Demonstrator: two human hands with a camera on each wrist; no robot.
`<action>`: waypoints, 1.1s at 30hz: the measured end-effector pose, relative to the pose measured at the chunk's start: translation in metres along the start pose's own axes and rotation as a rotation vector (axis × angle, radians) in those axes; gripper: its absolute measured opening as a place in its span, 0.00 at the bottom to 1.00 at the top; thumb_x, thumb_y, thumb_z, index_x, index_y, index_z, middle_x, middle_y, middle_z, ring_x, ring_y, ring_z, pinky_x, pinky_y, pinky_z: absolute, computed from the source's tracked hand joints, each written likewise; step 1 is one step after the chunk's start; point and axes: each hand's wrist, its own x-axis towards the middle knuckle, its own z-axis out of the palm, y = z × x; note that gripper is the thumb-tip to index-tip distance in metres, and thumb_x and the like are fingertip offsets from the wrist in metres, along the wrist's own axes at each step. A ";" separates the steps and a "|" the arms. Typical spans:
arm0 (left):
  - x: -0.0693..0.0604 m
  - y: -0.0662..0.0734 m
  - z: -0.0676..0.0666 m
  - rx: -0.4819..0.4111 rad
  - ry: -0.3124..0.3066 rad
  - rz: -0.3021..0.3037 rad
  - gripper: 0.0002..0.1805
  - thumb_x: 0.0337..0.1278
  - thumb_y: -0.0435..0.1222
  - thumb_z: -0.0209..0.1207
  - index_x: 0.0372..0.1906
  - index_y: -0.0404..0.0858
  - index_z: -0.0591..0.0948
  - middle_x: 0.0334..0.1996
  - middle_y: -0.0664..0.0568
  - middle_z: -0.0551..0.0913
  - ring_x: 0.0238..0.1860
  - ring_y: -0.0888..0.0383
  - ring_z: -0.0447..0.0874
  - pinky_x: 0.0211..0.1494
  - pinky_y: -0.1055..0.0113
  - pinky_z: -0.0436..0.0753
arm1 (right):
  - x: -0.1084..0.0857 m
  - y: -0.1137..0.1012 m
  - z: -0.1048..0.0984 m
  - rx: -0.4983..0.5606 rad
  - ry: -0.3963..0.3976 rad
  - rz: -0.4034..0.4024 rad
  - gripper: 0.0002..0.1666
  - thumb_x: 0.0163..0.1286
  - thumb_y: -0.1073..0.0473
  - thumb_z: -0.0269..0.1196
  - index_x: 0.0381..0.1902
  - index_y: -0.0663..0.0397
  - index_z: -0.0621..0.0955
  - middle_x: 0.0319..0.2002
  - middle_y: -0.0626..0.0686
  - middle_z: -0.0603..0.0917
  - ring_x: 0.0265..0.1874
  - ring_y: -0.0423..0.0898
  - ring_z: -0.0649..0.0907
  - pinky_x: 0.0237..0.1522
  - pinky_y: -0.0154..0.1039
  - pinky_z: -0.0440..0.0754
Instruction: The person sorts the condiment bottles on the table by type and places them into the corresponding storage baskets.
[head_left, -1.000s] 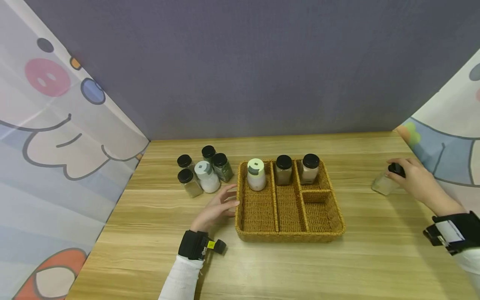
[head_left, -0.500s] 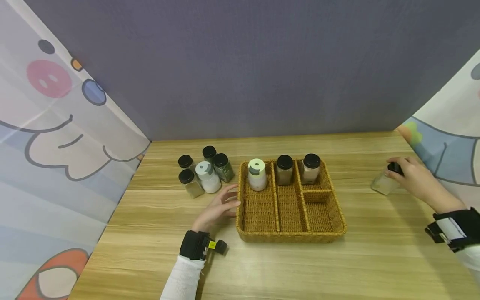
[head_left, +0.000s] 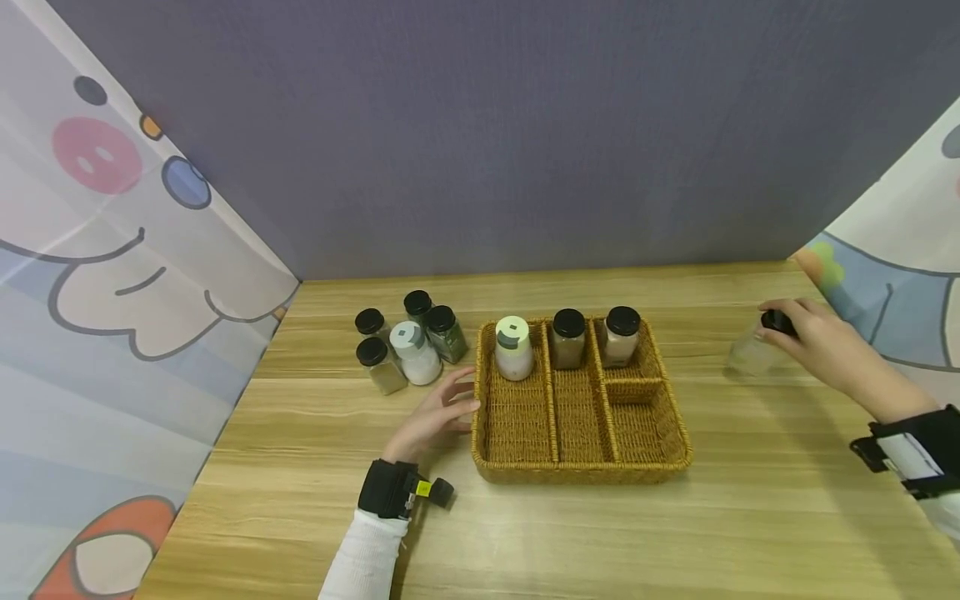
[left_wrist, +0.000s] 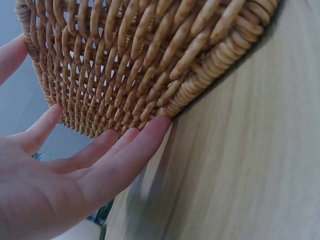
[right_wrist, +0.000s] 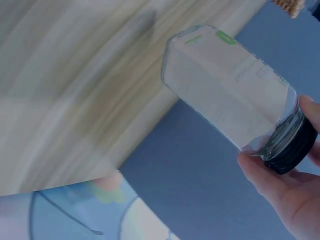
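Observation:
By its black lid, my right hand (head_left: 832,354) grips a clear spice jar (right_wrist: 225,90) with pale contents, tilted and raised off the table at the right. My left hand (head_left: 435,417) touches the left side of a woven divided basket (head_left: 585,475); in the left wrist view its fingertips (left_wrist: 160,125) press the wicker wall, fingers mostly straight. Inside the basket, a white-capped shaker (head_left: 514,354) stands at the back of the left compartment. A black-lidded jar (head_left: 567,342) stands at the back of the middle one, and another black-lidded jar (head_left: 619,342) in the back right compartment.
Left of the basket stands a cluster: a white shaker (head_left: 416,357), a green-filled jar (head_left: 446,335) and several other black-lidded jars. A grey wall (head_left: 525,142) rises behind the wooden table (head_left: 570,542). Printed curtains (head_left: 150,250) hang at both sides.
My right hand has lifted the spice jar off the table and moved it slightly up and left. The left hand and the basket have stayed in place.

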 end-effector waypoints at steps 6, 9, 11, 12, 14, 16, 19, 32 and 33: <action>-0.001 0.001 0.000 -0.016 -0.003 0.007 0.34 0.57 0.30 0.51 0.66 0.38 0.50 0.64 0.32 0.52 0.59 0.36 0.60 0.52 0.49 0.73 | 0.008 -0.017 -0.006 0.006 0.054 -0.086 0.20 0.62 0.61 0.58 0.47 0.72 0.71 0.41 0.73 0.71 0.36 0.67 0.73 0.28 0.57 0.73; 0.000 0.001 0.000 -0.018 -0.003 0.008 0.35 0.57 0.30 0.52 0.67 0.38 0.49 0.64 0.32 0.51 0.59 0.36 0.59 0.52 0.49 0.73 | 0.012 -0.025 -0.008 -0.016 0.077 -0.132 0.21 0.60 0.60 0.59 0.46 0.71 0.72 0.39 0.73 0.73 0.32 0.65 0.75 0.23 0.53 0.74; 0.000 0.000 0.000 -0.014 -0.004 0.008 0.35 0.57 0.31 0.52 0.67 0.38 0.49 0.64 0.32 0.51 0.59 0.36 0.59 0.52 0.49 0.73 | 0.015 -0.030 -0.010 -0.034 0.089 -0.149 0.22 0.59 0.59 0.60 0.46 0.70 0.72 0.37 0.72 0.74 0.30 0.64 0.76 0.20 0.51 0.73; 0.000 0.000 0.000 -0.014 -0.004 0.008 0.35 0.57 0.31 0.52 0.67 0.38 0.49 0.64 0.32 0.51 0.60 0.37 0.59 0.52 0.49 0.73 | 0.017 -0.033 -0.011 -0.037 0.098 -0.162 0.22 0.58 0.59 0.61 0.46 0.70 0.73 0.37 0.72 0.74 0.29 0.63 0.76 0.20 0.50 0.74; 0.000 0.000 0.000 -0.013 -0.003 0.009 0.35 0.57 0.31 0.52 0.67 0.38 0.49 0.63 0.32 0.51 0.60 0.37 0.59 0.52 0.49 0.73 | 0.019 -0.040 -0.012 -0.034 0.117 -0.191 0.21 0.57 0.60 0.62 0.46 0.69 0.73 0.37 0.70 0.75 0.30 0.62 0.77 0.20 0.49 0.74; 0.000 0.000 0.000 -0.010 -0.002 0.008 0.35 0.57 0.30 0.52 0.67 0.38 0.49 0.63 0.32 0.51 0.60 0.37 0.59 0.52 0.49 0.73 | 0.021 -0.045 -0.012 -0.027 0.140 -0.228 0.21 0.57 0.61 0.62 0.45 0.69 0.73 0.36 0.69 0.75 0.29 0.61 0.77 0.20 0.48 0.75; -0.001 0.001 0.001 -0.012 -0.001 0.003 0.35 0.57 0.30 0.51 0.67 0.38 0.49 0.63 0.32 0.51 0.59 0.37 0.59 0.52 0.49 0.73 | 0.024 -0.053 -0.012 -0.008 0.157 -0.271 0.21 0.57 0.60 0.62 0.45 0.69 0.73 0.36 0.68 0.75 0.29 0.60 0.77 0.21 0.49 0.75; 0.007 -0.015 -0.006 -0.046 0.012 0.015 0.35 0.55 0.33 0.55 0.66 0.41 0.52 0.63 0.34 0.54 0.59 0.39 0.60 0.50 0.51 0.75 | 0.032 -0.084 -0.015 0.025 0.161 -0.288 0.21 0.56 0.62 0.63 0.47 0.66 0.74 0.38 0.65 0.75 0.34 0.59 0.77 0.27 0.52 0.77; 0.008 -0.019 -0.007 -0.050 0.013 0.021 0.36 0.54 0.34 0.56 0.66 0.42 0.53 0.63 0.35 0.54 0.59 0.39 0.61 0.49 0.52 0.75 | 0.032 -0.085 -0.015 0.026 0.162 -0.293 0.21 0.56 0.62 0.63 0.47 0.66 0.73 0.38 0.65 0.74 0.34 0.59 0.77 0.26 0.52 0.77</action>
